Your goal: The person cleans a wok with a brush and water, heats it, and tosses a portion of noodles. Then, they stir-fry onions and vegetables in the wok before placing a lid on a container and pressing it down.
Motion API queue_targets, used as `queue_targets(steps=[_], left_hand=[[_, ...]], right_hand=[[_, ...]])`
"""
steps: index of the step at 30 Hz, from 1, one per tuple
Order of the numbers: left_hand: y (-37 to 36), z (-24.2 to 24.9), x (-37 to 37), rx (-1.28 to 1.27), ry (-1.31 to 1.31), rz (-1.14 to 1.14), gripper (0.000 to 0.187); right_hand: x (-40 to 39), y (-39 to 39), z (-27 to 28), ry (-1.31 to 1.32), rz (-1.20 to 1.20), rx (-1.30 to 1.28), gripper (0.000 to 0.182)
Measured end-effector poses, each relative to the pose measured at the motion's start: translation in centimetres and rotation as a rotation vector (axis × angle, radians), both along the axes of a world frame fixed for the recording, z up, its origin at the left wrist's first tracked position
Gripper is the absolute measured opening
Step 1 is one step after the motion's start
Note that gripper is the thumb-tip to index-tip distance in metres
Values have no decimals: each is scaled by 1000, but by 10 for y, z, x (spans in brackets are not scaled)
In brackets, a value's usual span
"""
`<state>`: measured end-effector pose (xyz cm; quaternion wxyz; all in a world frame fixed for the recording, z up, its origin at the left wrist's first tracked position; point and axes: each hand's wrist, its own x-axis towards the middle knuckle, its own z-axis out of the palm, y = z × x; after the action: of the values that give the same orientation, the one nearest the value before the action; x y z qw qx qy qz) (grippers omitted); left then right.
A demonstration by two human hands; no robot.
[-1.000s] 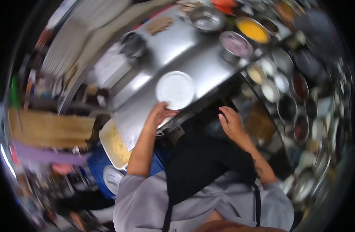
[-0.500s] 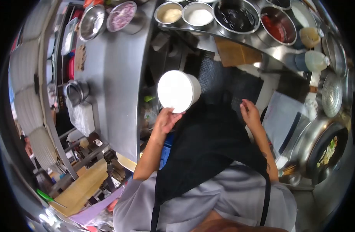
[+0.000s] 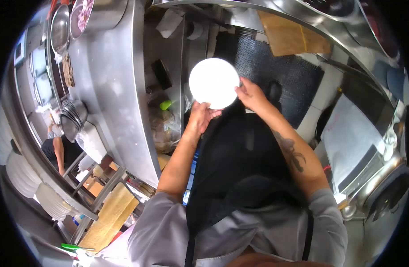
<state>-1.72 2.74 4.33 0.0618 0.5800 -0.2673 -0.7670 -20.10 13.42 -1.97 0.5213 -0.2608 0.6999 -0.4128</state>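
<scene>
A round white tub (image 3: 214, 83) is held out in front of my black apron, its bright circular face turned up toward me. My left hand (image 3: 202, 117) grips it at the lower edge, with the thumb close to the rim and the other fingers curled beneath. On the right side, my right hand (image 3: 251, 94) pinches the edge, thumb and fingers closed on it. The far side and underside of the tub are hidden.
To the left runs a steel counter (image 3: 109, 84) with stacked metal bowls (image 3: 73, 118) and a pot of chopped onion (image 3: 85, 15). Steel containers line the upper right. A dark ribbed mat (image 3: 282, 73) covers the floor. Another person's arm (image 3: 58, 152) shows beyond the left shelf.
My right hand has come in from the right and taken hold of the tub's edge. The tub sits slightly higher in view, and the camera has tipped downward.
</scene>
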Motion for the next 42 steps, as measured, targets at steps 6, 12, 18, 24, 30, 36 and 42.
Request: queue_targets(steps=[6, 12, 18, 24, 30, 36, 42], left_hand=[[-34, -9, 3, -97, -25, 49, 53], [-63, -20, 1, -126, 13, -9, 52], [-125, -99, 48, -242, -86, 327, 63], [-183, -138, 87, -944, -1092, -328, 72], [-189, -115, 76, -780, -1084, -215, 76], [-192, -126, 97, -905, -791, 4, 76], [-158, -57, 86, -898, -799, -102, 69]], right_hand=[[-2, -54, 2, 59, 38, -113, 41], [7, -86, -23, 130, -33, -146, 41], [3, -113, -37, 26, -111, -132, 39], [3, -117, -53, -29, -115, -103, 38], [10, -122, -64, 4, -90, -113, 42], [23, -153, -59, 99, -22, -141, 43], [43, -200, -41, 131, 65, -110, 39]])
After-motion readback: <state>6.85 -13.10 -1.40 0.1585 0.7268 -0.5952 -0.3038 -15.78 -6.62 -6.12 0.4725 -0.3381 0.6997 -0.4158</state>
